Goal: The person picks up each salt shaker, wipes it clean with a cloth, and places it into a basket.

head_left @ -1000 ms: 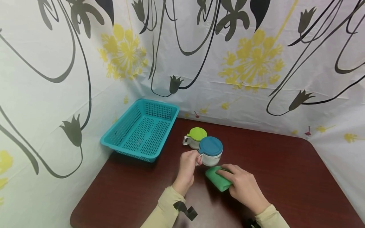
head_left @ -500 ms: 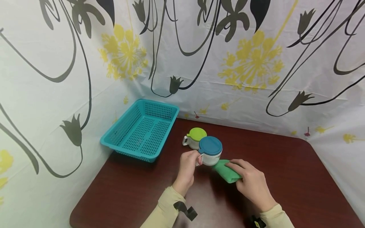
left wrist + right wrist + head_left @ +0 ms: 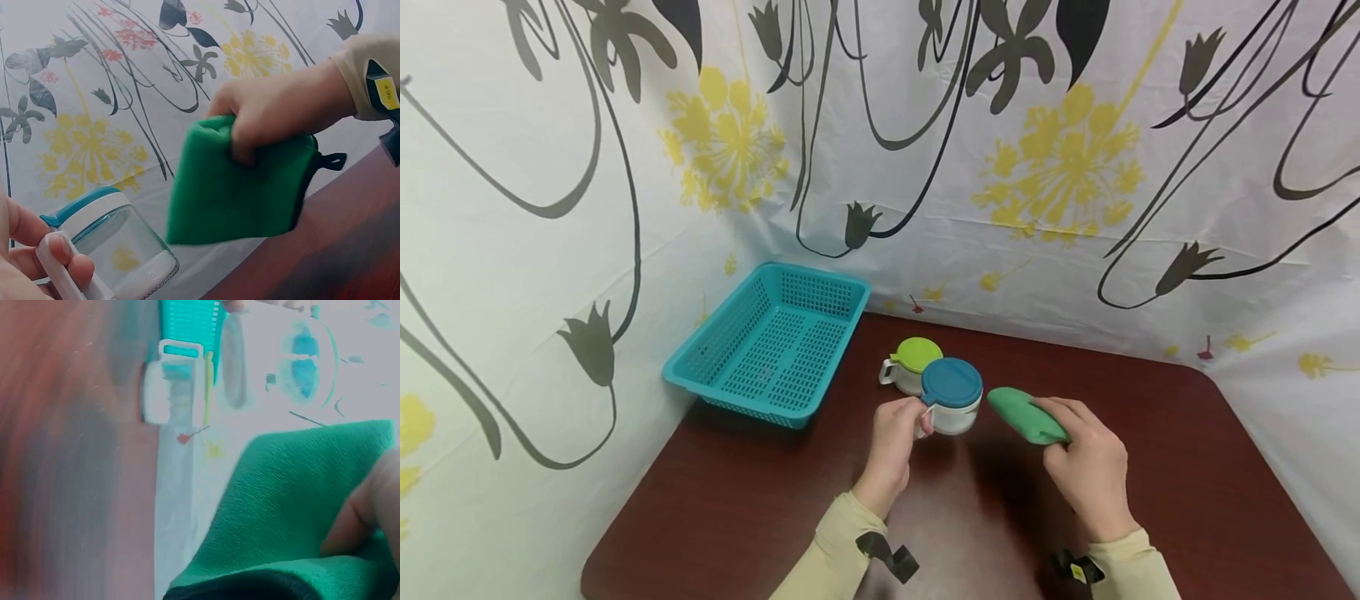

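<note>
My left hand [image 3: 891, 442] grips the white handle of a clear glass jar [image 3: 122, 247] with a blue lid [image 3: 952, 382], held up over the table. White contents show at the jar's bottom in the left wrist view. My right hand [image 3: 1086, 462] pinches a folded green cloth [image 3: 1026, 415], thumb on one side and fingers on the other. The cloth [image 3: 240, 187] has a dark edge and a small hanging loop, and stands just right of the jar, apart from it. Behind the blue-lidded jar is a second handled jar with a lime-green lid [image 3: 918, 354], partly covered in the head view.
A turquoise plastic basket [image 3: 838, 367] with slotted walls stands at the table's back left. The dark red-brown table [image 3: 737, 517] has rounded corners. A white curtain [image 3: 925, 183] with grey and yellow flower prints hangs behind and at the sides.
My right hand has moved the cloth up and to the right, from below the jar to beside it. The left hand and its jar have stayed almost in place.
</note>
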`<state>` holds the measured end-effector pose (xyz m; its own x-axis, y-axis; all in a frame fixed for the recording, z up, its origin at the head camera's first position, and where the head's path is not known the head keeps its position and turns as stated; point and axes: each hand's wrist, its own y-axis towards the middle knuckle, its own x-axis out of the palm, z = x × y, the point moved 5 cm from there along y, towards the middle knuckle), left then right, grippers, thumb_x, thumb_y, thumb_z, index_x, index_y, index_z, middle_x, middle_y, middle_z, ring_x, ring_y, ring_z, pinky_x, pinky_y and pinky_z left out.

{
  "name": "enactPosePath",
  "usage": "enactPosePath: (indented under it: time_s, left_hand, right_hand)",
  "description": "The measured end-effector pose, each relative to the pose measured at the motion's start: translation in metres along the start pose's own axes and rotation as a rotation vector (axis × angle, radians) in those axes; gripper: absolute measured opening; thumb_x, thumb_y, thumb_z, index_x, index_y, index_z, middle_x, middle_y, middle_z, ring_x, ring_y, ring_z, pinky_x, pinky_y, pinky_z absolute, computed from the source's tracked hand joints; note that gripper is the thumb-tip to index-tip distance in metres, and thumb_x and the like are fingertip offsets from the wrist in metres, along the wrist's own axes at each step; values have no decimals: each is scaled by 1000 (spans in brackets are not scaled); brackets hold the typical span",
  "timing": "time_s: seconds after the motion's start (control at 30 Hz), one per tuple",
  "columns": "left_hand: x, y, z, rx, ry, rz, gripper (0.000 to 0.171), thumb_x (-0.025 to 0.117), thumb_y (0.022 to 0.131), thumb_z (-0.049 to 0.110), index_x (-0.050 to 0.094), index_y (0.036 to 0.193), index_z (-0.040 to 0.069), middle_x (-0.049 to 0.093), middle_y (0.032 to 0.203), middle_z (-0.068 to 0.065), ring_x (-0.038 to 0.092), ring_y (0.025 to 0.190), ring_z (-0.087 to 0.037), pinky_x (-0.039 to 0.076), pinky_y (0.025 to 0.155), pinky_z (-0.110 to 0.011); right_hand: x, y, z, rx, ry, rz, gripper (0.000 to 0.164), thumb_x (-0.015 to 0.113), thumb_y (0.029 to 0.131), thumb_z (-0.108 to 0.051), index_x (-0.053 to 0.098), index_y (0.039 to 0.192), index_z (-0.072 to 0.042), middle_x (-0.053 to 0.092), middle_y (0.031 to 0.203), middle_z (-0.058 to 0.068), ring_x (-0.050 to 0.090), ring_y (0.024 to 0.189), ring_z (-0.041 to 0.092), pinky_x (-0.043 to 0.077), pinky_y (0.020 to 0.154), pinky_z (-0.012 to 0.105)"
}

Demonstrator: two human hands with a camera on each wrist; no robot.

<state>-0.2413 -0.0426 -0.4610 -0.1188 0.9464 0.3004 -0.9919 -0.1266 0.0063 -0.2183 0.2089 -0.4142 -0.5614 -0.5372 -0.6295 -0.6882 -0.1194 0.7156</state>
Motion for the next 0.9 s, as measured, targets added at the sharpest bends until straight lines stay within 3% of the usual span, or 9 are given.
enactPosePath:
  time_s: [0.13,0.3,0.43,0.53,0.67,0.77,0.9]
  left_hand:
    - [0,-1,-1,3,3,-19,24,56,83,6,56,66,-10,50,61,-8,51,71,-21,43,71,-35]
    - [4,-3,-1,15,0,-37,23,56,84,4,55,66,-11,50,61,-9,52,72,-22,43,72,-36]
    - [4,-4,1,15,3,-34,24,56,84,4,56,66,-11,51,61,-9,52,73,-22,43,72,-35]
    - [5,-5,2,12,0,-39,25,56,85,5,56,66,-11,51,60,-8,52,72,-22,44,72,-35]
    - [7,-6,2,3,-3,-49,26,55,85,5,56,65,-11,51,60,-7,52,72,-22,43,75,-36]
    - [8,-8,2,4,-3,-49,26,55,85,5,55,65,-11,50,59,-7,52,72,-22,43,76,-36]
    - [11,-9,2,6,-3,-60,25,55,85,5,54,64,-11,50,58,-7,52,71,-22,44,75,-35]
  right_hand:
    - [-3,4,-4,140,109,90,58,51,75,8,75,119,-20,70,112,-4,61,86,17,38,70,28]
    - [-8,3,-13,302,257,286,51,58,86,4,73,125,-25,70,116,-7,63,99,11,42,82,22]
    - [-6,1,-29,331,337,407,50,63,90,1,68,132,-25,67,125,-6,62,115,14,44,92,22]
    - [7,-1,-47,263,333,319,60,63,85,5,62,139,-23,62,134,-2,58,122,19,41,97,23]
    - [28,-8,-65,198,292,145,71,62,81,5,55,146,-22,58,139,0,57,116,18,43,90,29]
    - [33,-13,-68,215,278,120,74,61,81,5,51,149,-23,58,138,-2,57,109,16,44,82,36]
    - [34,-15,-67,239,296,110,77,61,82,6,47,152,-23,55,142,-1,55,113,18,44,84,43]
